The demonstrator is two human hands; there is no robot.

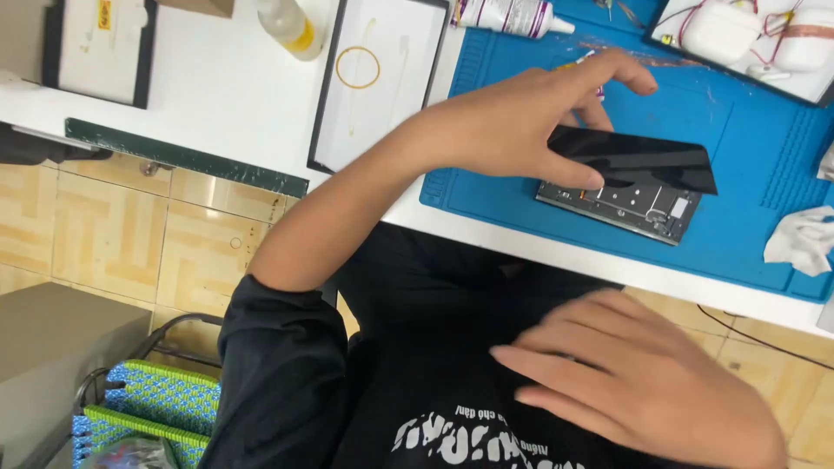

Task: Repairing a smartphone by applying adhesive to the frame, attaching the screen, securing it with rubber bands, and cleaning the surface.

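The left hand reaches from the lower left toward the upper centre of the frame and grips the black glass screen panel at its left end, thumb pressed on the near edge and fingers spread over the far edge. The panel is lifted and tilted above the opened phone body, which lies flat on the blue work mat right of centre, its circuit boards and metal shields exposed; the panel's left end sits over the body, and whether the two touch at the far edge cannot be told. The right hand is at the lower right of the frame, away from the mat, open with fingers extended and close together, holding nothing, resting against the black shirt. At the top centre a white glue tube lies on the mat's upper edge. A white tray with a yellow rubber band sits left of the mat, and a clear bottle stands at its upper left. A crumpled white cloth lies at the right edge. A second tray at the upper right holds white earbud cases.
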